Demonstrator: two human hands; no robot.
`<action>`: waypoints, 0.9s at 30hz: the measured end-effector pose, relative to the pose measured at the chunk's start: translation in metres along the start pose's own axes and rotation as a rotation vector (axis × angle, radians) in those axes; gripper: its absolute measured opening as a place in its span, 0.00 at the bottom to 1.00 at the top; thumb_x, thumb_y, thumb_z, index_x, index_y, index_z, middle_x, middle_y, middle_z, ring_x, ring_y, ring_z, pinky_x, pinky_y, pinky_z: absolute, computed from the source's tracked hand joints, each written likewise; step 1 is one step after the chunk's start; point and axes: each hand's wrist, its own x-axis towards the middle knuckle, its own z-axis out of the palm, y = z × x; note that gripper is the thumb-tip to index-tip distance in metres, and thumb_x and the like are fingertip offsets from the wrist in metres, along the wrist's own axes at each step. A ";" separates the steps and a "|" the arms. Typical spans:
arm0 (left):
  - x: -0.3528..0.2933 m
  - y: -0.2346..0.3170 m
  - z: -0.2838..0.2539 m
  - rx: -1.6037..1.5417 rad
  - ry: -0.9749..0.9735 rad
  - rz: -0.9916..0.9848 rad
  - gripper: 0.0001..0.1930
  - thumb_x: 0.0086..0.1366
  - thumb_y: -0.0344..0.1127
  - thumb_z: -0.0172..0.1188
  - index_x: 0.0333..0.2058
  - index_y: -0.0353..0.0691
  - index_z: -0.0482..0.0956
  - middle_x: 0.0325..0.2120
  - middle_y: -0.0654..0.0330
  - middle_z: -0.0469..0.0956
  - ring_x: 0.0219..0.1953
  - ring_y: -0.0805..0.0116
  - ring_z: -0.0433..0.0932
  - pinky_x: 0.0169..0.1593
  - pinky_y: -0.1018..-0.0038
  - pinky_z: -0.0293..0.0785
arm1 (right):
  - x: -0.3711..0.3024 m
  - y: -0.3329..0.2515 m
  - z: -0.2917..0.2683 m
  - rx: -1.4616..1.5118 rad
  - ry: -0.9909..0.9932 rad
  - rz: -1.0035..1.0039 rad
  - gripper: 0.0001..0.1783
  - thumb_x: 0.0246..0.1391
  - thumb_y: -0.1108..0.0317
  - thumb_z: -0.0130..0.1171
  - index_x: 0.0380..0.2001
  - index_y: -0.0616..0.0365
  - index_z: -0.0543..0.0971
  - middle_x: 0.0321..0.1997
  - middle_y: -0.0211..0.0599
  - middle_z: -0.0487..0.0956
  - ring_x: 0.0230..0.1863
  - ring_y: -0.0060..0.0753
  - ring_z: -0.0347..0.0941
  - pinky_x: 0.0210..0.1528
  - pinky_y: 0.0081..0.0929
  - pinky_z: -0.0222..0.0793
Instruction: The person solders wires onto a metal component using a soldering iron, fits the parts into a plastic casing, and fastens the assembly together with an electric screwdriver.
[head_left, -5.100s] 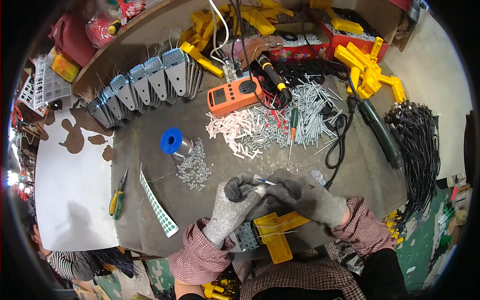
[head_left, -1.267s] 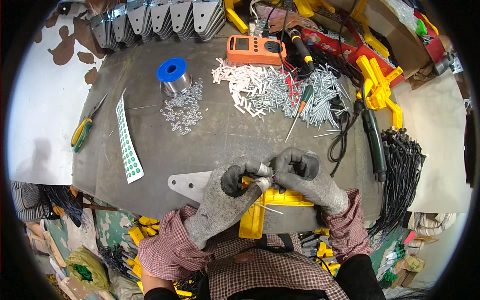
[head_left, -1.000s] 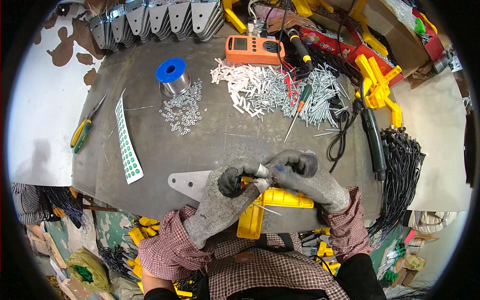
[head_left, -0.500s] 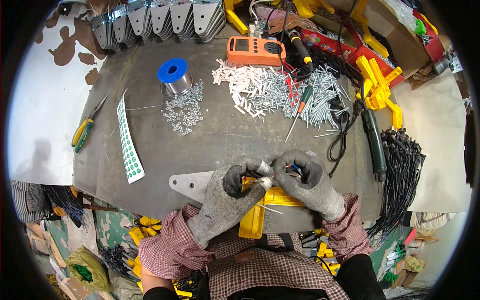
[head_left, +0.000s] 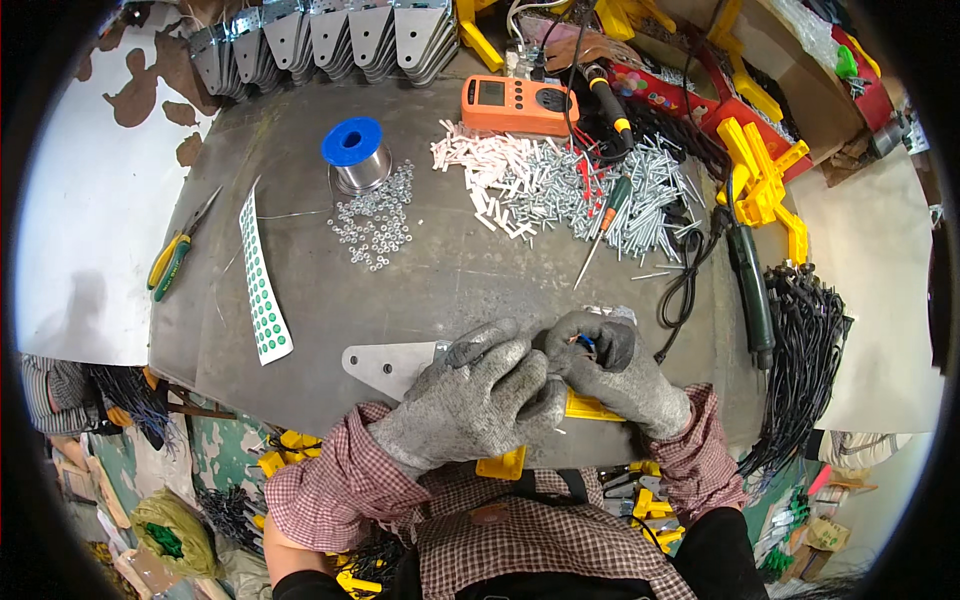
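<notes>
blue wire (head_left: 587, 342) gripped in curled right hand (head_left: 607, 365); left hand (head_left: 480, 395) palm-down, grip unclear; far-right red box (head_left: 716, 112) holds yellow piece (head_left: 760, 97).

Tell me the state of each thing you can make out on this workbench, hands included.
Left hand: gloved, fingers curled, grip hidden
Right hand: gloved, pinching thin wires
Yellow part: partly hidden beneath the hands
Grey metal plate: flat, partly covered
Pliers: lying down, handles close together
Wire spool: upright, partly unwound
Green-dotted sticker strip: lying dots-up
Orange meter: screen facing up
Screws: loosely heaped
Screwdriver: lying, handle on screws
Nuts: loosely scattered
</notes>
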 end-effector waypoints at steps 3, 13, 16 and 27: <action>-0.003 -0.001 0.001 -0.162 -0.074 -0.101 0.22 0.49 0.30 0.69 0.44 0.45 0.73 0.37 0.64 0.72 0.41 0.69 0.75 0.51 0.65 0.74 | -0.004 0.000 0.005 -0.154 0.045 0.004 0.08 0.50 0.73 0.56 0.35 0.60 0.77 0.31 0.34 0.77 0.26 0.20 0.70 0.30 0.22 0.69; -0.003 -0.006 0.005 -0.343 -0.033 -0.205 0.19 0.60 0.31 0.62 0.47 0.40 0.66 0.37 0.58 0.73 0.40 0.61 0.76 0.56 0.61 0.68 | -0.003 -0.002 0.011 -0.102 0.117 -0.037 0.05 0.50 0.75 0.57 0.32 0.59 0.77 0.30 0.33 0.76 0.30 0.26 0.73 0.36 0.21 0.69; -0.009 0.002 0.007 -0.730 0.007 -0.490 0.19 0.59 0.32 0.62 0.47 0.41 0.67 0.37 0.58 0.73 0.40 0.57 0.76 0.57 0.56 0.65 | -0.005 -0.002 0.013 -0.128 0.159 -0.136 0.05 0.49 0.75 0.57 0.32 0.59 0.77 0.32 0.35 0.77 0.30 0.28 0.75 0.33 0.22 0.70; 0.005 0.002 0.009 -0.431 -0.028 -0.300 0.15 0.61 0.29 0.56 0.48 0.43 0.71 0.37 0.63 0.77 0.41 0.59 0.76 0.50 0.62 0.70 | -0.014 -0.022 0.016 -0.443 0.218 -0.085 0.11 0.46 0.72 0.62 0.36 0.58 0.77 0.31 0.40 0.78 0.29 0.36 0.76 0.31 0.29 0.72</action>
